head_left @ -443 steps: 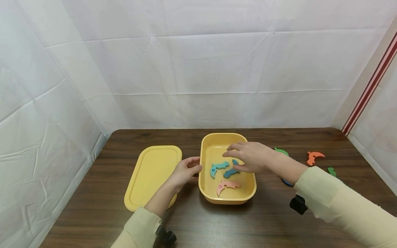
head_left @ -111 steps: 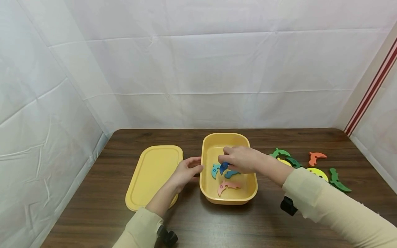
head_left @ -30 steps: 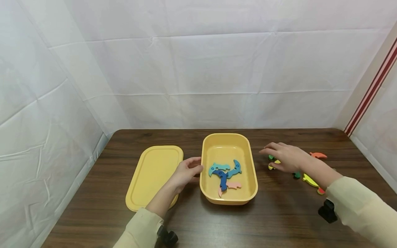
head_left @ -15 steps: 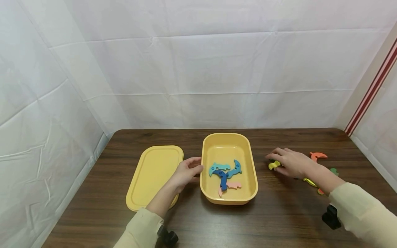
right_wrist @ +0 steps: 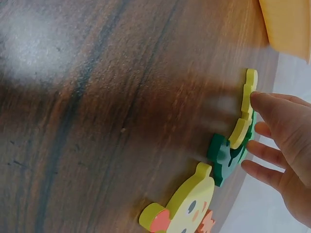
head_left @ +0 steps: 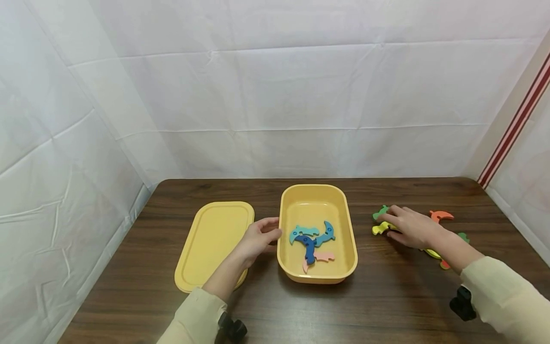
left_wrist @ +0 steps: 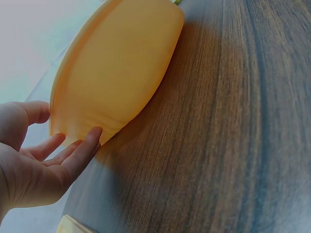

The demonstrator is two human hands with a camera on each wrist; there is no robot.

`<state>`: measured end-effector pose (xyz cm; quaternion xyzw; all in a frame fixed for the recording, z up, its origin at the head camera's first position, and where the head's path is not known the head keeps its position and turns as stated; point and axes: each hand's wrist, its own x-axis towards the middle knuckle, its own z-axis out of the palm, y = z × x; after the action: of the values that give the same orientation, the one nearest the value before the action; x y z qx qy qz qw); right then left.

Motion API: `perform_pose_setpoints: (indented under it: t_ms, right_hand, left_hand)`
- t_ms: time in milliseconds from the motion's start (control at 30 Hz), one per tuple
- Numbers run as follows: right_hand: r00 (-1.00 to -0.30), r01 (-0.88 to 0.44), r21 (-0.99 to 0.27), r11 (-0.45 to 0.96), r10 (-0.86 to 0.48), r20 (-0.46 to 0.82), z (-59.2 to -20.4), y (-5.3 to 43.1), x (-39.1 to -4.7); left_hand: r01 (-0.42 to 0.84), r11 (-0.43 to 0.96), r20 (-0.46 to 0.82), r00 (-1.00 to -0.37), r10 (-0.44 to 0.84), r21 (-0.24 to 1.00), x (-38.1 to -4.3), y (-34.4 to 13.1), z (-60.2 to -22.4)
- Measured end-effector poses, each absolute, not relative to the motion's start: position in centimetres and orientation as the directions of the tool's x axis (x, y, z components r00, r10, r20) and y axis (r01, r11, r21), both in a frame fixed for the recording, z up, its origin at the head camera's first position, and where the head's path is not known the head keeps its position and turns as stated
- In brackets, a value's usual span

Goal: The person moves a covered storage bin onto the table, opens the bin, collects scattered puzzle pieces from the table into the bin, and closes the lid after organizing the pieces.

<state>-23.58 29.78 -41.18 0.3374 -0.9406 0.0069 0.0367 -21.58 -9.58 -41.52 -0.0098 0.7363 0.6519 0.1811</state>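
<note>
Toward six o'clock inside the yellow tub [head_left: 318, 278], a pink piece [head_left: 325, 257] is lying. At the tub's nine o'clock, the left hand [head_left: 255, 240], spread, is touching its wall. Toward three, the right hand [head_left: 411, 227], fingers apart, is hanging over a yellow piece [head_left: 380, 229]; a green piece [head_left: 380, 212] is lying beyond.

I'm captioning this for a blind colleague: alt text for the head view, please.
A person's right hand reaches to a yellow piece near other colourful pieces on a dark wooden table; the left hand touches a yellow bin holding three bluish pieces and a pink one. A yellow lid lies left of the bin.
</note>
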Motion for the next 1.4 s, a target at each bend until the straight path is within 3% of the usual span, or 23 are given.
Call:
perform_pose_setpoints:
  t_ms: [367, 700, 1400]
  right_hand:
    - [-0.799, -0.601, -0.013, 0.799, -0.601, 0.017, -41.5, 29.8, -23.6]
    - [-0.810, -0.587, -0.007, 0.810, -0.587, 0.008, -41.8, 29.1, -24.1]
    - [-0.774, -0.632, -0.044, 0.774, -0.626, 0.100, -43.1, 29.0, -24.6]
  left_hand:
    - [-0.261, 0.159, -0.294, -0.925, 0.241, 0.952, -20.4, -9.4, -39.0]
    - [-0.261, 0.161, -0.292, -0.930, 0.221, 0.952, -21.5, -9.5, -41.2]
    - [-0.268, 0.179, -0.301, -0.932, 0.199, 0.947, -21.5, -9.5, -41.3]
